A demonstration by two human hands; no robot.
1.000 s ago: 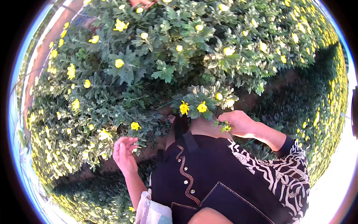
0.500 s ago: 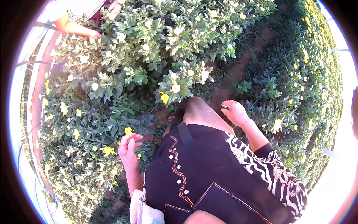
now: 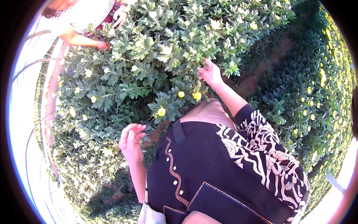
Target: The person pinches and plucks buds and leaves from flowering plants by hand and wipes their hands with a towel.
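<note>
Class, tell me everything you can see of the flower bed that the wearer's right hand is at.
The flower bed is a dense mass of plants with lobed green leaves, pale where sunlit, dark in the gaps. Pale rounded heads and some yellow blooms dot it. It fills the view's top middle and left; reddish soil shows to its right. The right hand is at its foliage, its grip unclear. Another person's hands are at its upper left.

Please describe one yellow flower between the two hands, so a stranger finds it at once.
Start at the black garment. Just above it in the picture are three yellow flowers. The chosen flower is the lowest of them, nearest the left hand.
</note>
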